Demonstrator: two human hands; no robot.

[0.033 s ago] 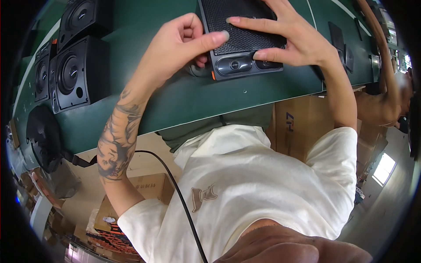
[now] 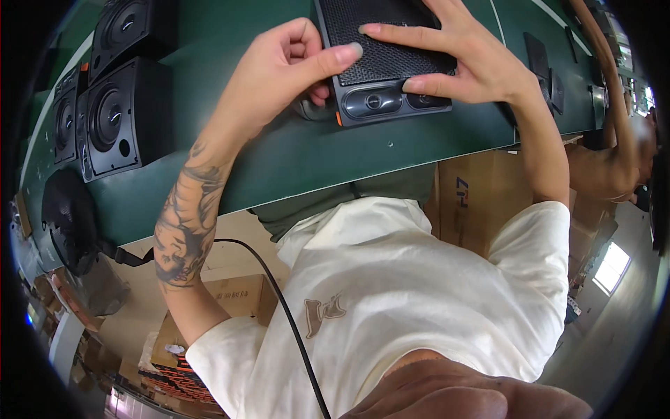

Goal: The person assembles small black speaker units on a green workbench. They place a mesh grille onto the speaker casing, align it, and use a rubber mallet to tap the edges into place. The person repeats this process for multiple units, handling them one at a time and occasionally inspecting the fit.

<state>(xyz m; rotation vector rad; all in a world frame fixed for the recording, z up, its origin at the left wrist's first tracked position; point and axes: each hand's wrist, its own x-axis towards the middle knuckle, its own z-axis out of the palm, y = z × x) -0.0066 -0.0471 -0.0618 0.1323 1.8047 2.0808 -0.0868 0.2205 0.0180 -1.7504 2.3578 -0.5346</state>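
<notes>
A black speaker (image 2: 391, 115) lies on the green tabletop at the top centre, its far end cut off by the frame. Black mesh grille (image 2: 387, 64) covers its face, with a glossy oval panel at the near end and an orange tab at the near-left corner. My left hand (image 2: 289, 66) is closed at the speaker's left edge: its thumb presses on the mesh and its fingers curl beside the side wall, partly hidden. Across the grille's right part my right hand (image 2: 478, 66) lies with fingers spread, thumb near the oval panel. Beneath my left hand, a dark rounded object is mostly hidden.
Several black speakers without grilles (image 2: 112, 115) stand at the table's left. A black mesh bag (image 2: 68, 216) rests at the left edge. Flat dark panels (image 2: 537, 59) lie on the right, near another person's arm (image 2: 614, 91). A black cable (image 2: 279, 293) crosses my front; cartons (image 2: 481, 199) stand below the table.
</notes>
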